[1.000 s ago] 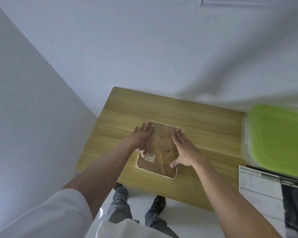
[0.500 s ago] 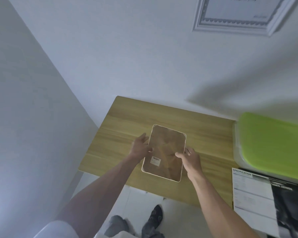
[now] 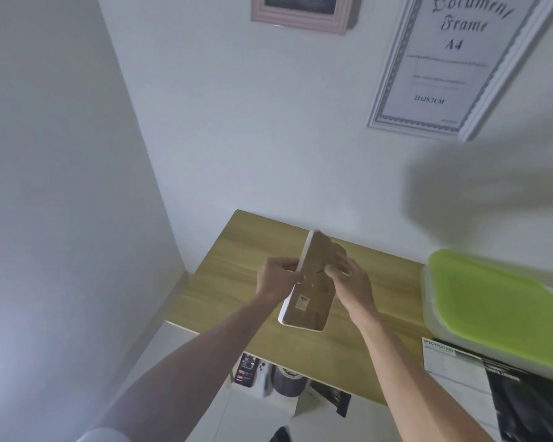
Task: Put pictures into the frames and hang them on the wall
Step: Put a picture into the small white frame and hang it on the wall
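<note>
Both hands pinch the white picture frame (image 3: 313, 282) at its upper sides: left hand (image 3: 276, 277), right hand (image 3: 348, 279). The unsupported lower end below could swing, slip and drop.

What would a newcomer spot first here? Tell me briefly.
Both hands, left and right, grip a small frame lifted off the table, brown back to the camera. On the wall above hang a white document frame and a pink frame. A green-lidded box sits at right.
</note>
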`<state>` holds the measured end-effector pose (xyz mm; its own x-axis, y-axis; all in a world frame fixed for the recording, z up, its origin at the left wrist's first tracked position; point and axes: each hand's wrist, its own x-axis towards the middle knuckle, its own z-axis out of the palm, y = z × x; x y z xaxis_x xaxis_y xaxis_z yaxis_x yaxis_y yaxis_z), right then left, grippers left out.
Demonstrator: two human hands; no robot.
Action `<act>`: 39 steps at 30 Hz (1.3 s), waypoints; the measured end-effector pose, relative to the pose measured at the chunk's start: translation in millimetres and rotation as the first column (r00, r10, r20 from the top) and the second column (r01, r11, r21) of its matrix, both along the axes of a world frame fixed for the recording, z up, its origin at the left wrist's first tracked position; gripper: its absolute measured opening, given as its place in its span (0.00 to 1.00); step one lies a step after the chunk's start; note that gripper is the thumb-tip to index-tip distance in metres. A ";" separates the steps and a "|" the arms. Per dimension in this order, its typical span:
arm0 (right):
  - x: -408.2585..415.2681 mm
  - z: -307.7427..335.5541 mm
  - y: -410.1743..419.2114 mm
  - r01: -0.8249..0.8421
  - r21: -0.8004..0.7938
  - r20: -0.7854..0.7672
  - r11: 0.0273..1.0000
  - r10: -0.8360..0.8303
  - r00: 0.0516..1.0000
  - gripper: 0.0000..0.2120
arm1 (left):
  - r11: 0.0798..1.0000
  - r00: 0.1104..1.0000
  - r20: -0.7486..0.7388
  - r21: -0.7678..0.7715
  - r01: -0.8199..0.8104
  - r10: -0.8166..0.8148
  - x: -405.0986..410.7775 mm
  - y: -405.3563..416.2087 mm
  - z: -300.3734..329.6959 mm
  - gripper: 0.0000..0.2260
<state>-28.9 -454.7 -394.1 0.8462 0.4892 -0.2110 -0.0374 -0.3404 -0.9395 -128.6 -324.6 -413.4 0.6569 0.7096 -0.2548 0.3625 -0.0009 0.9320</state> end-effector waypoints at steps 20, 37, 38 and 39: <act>-23.0 128.8 -78.0 0.254 0.283 0.018 0.925 -0.270 0.963 0.15 | 0.778 0.941 0.254 0.628 0.015 -0.223 -23.9 -63.5 77.4 0.24; 123.6 244.2 -192.9 -0.015 0.098 0.516 0.995 -0.038 0.856 0.31 | 0.865 0.870 0.341 0.472 0.170 -0.357 124.5 -83.1 238.5 0.15; 138.1 249.2 -201.1 -0.016 0.079 0.520 0.997 -0.028 0.854 0.34 | 0.859 0.864 0.353 0.488 0.158 -0.360 137.9 -91.4 244.8 0.15; 152.2 255.0 -209.0 -0.011 0.082 0.522 0.997 -0.034 0.852 0.36 | 0.851 0.855 0.367 0.504 0.148 -0.366 150.3 -100.0 252.2 0.15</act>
